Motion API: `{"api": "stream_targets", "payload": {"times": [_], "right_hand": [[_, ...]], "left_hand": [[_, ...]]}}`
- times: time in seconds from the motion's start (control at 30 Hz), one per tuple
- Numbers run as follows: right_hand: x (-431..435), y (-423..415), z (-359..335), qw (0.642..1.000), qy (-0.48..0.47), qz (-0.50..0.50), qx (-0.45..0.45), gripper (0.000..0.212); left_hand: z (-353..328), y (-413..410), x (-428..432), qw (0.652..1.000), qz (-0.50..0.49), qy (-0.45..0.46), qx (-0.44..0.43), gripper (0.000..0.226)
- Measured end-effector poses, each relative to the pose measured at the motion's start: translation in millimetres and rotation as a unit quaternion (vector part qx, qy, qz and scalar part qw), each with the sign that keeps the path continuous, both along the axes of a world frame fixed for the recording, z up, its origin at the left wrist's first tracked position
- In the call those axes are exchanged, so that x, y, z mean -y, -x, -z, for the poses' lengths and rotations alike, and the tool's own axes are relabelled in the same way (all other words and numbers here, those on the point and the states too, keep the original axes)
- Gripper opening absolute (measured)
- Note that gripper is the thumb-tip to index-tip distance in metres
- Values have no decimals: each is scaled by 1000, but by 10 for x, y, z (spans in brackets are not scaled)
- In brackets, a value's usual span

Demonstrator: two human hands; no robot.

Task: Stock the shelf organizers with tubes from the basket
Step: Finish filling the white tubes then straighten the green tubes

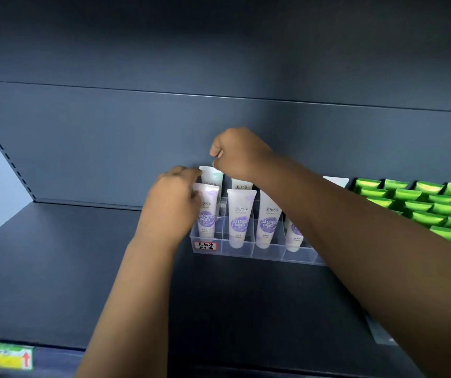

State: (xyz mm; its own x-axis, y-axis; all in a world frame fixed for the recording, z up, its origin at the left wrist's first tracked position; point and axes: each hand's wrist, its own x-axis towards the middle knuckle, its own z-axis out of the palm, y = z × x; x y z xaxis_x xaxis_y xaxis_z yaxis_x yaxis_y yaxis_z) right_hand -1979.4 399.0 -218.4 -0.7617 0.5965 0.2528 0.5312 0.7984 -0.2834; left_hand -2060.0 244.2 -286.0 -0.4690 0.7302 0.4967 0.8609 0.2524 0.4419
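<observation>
A clear plastic organizer stands on the dark shelf, with several white tubes upright in its compartments. The front-row tubes carry purple labels, such as the one in the second slot. My left hand grips the front-left purple tube from its left side. Behind it stands a white tube with a teal mark. My right hand, its fingers curled, pinches that tube's top edge. My right forearm hides the organizer's right end. The basket is not in view.
Rows of bright green tubes fill the shelf to the right of the organizer. A handwritten label is stuck on the organizer's front left. A price tag sits on the shelf edge at lower left. The shelf's back panel rises close behind.
</observation>
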Motion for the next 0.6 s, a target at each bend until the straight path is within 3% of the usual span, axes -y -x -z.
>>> {"api": "stream_targets", "payload": {"times": [0.17,0.3,0.6], "right_hand": [[58,86,92,998,-43,11,53,26],[68,108,139,997,-49,21,54,31],[5,108,169,1000,-2,12,12,29]], "left_hand": [[79,53,23,998,26,-23,55,23],[99,79,22,993,32,-46,108,23],[118,87,18,990,48,-53,118,23]]}}
